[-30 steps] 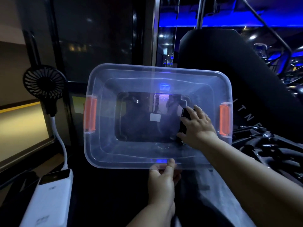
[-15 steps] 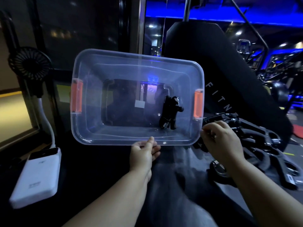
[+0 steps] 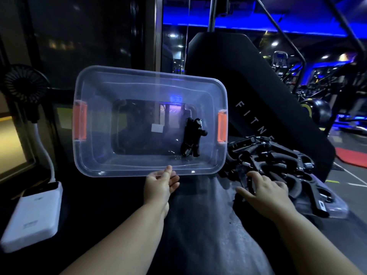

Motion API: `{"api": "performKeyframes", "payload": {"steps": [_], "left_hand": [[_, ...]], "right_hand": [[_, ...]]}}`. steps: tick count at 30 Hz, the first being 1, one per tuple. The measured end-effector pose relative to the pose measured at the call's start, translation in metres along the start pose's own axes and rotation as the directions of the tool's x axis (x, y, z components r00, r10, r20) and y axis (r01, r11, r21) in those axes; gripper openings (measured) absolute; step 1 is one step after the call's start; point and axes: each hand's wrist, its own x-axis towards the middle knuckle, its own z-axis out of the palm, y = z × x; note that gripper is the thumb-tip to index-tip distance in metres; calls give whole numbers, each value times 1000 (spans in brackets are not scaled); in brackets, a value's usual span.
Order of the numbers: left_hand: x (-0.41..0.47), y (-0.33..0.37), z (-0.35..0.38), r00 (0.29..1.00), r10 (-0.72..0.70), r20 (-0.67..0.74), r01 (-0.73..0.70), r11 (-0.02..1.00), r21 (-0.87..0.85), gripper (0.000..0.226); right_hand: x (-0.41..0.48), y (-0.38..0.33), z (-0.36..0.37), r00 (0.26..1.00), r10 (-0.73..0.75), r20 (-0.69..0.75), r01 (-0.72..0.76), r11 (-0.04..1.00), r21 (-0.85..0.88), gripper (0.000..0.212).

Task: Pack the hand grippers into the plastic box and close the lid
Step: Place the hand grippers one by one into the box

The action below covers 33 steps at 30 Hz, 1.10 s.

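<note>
My left hand [image 3: 160, 185] pinches the near rim of the clear rectangular plastic box [image 3: 95, 139], centre frame; my right hand [image 3: 264, 190], fingers released, touches the pile of black hand grippers [image 3: 278, 155] at right.

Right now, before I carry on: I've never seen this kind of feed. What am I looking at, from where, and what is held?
No machine here: one camera worn on a person's head looks down at their two bare hands. The left hand pinches the near rim of the clear plastic box with orange latches. One black hand gripper lies inside, near its right end. The right hand rests open on the pile of black hand grippers beside the box. A white power bank lies at far left.
</note>
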Motion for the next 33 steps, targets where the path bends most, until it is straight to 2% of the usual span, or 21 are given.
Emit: {"api": "performKeyframes", "payload": {"steps": [8, 17, 24, 33], "left_hand": [[4, -3, -1, 1000, -6, 2, 6, 1000, -2, 18], [2, -1, 1, 1000, -7, 7, 7, 1000, -6, 15], [2, -1, 0, 1000, -5, -1, 5, 1000, -3, 15], [2, -1, -1, 1000, 4, 2, -4, 1000, 4, 14]], "right_hand": [[-4, -13, -2, 999, -38, 39, 41, 995, -88, 77], [-6, -25, -2, 991, -91, 97, 94, 995, -30, 74], [-15, -41, -12, 986, -161, -38, 163, 986, 39, 74], [-24, -62, -28, 991, -127, -42, 132, 981, 143, 76]]}}
